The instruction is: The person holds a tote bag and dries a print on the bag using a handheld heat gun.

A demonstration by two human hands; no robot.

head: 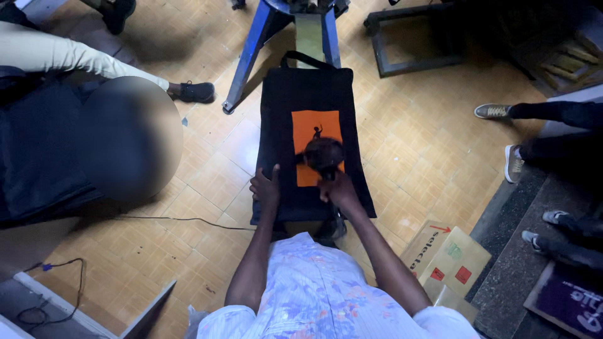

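Nearest the camera, the person's patterned short-sleeved shirt [320, 295] fills the lower centre of the view, and both bare forearms extend forward from it.

The left hand [266, 187] lies flat and unclenched on the near left edge of a black tote bag [282, 113], thumb raised, pressing the fabric down. It grasps nothing.

The right hand [339, 188] is clenched around the handle of a dark hand-held dryer-type tool [323, 154]. The rounded head of the tool is over the lower part of an orange rectangular print [308, 129] at the centre of the bag. Whether the head touches the print cannot be determined.

The bag is stretched flat over a narrow board, with its handles [306, 58] at the far end. The board extends from a blue metal stand [260, 31] whose legs rest on the tiled floor [207, 163].

To the right of the person, flat cardboard boxes [449, 254] lie on the floor beside a dark stone step [509, 276]. A thin cable [176, 220] runs across the tiles at the left.

Further out, a seated person in a dark top [38, 150] occupies the left side, and a light trouser leg ending in a dark shoe [196, 92] extends toward the stand. At the right edge, the shoes and legs of other people [502, 112] are visible. A dark frame [414, 37] lies on the floor at the far right.
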